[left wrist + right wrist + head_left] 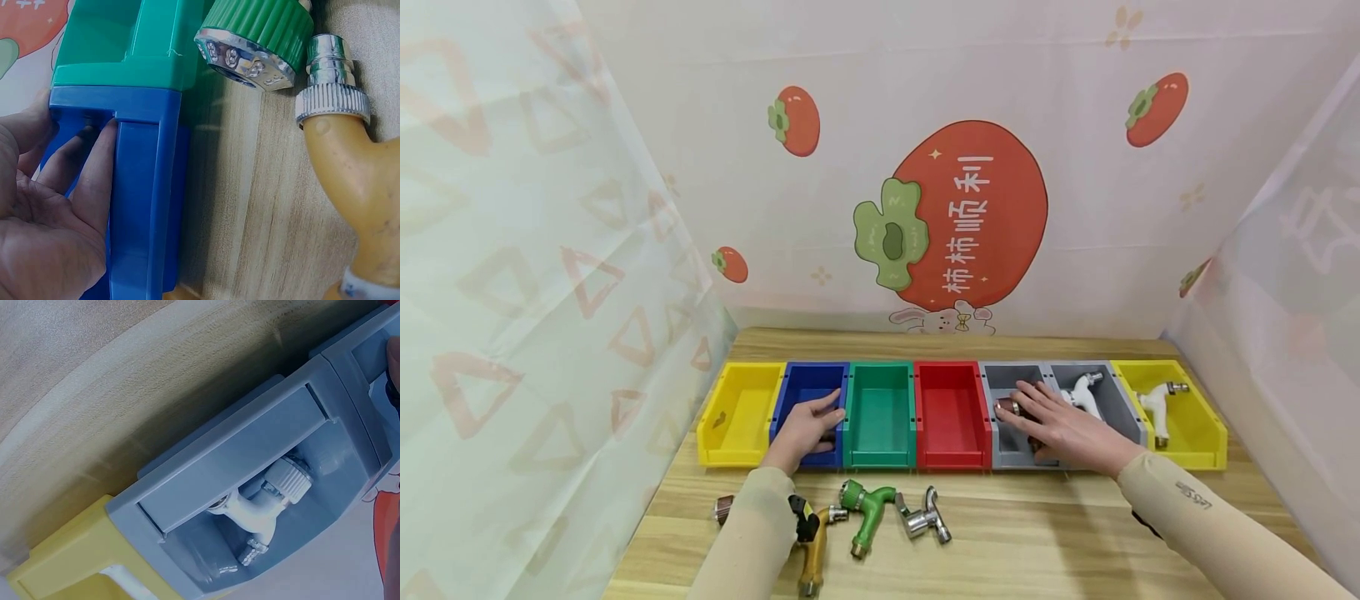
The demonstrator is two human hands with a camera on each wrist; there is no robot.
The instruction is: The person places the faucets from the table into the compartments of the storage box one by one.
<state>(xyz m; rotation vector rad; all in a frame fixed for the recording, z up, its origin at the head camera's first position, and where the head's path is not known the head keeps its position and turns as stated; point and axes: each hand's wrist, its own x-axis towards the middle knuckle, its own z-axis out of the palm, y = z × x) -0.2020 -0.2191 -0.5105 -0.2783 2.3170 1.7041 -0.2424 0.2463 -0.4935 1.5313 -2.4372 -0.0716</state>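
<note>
My left hand (805, 429) reaches into the blue bin (811, 377). In the left wrist view its fingers (97, 169) extend against the bin's inner wall, beside the green bin (119, 70), and grip nothing visible. Over the left grey bin (1011, 375) is my right hand (1067, 429), its thumb and fingers about a tap with a brown knob (1006, 406). The hand covers most of this tap. In the right wrist view only a finger edge of that hand shows. A white tap (253, 512) lies in the adjoining grey bin (237, 465).
On the wooden table (1015, 542) in front lie a yellow-orange tap (814, 554), a green tap (870, 510), a chrome tap (925, 518) and a brown knob (722, 508), partly behind the left sleeve. A yellow bin (1198, 417) at right holds another white tap (1157, 410). The red bin (951, 408) stands mid-row.
</note>
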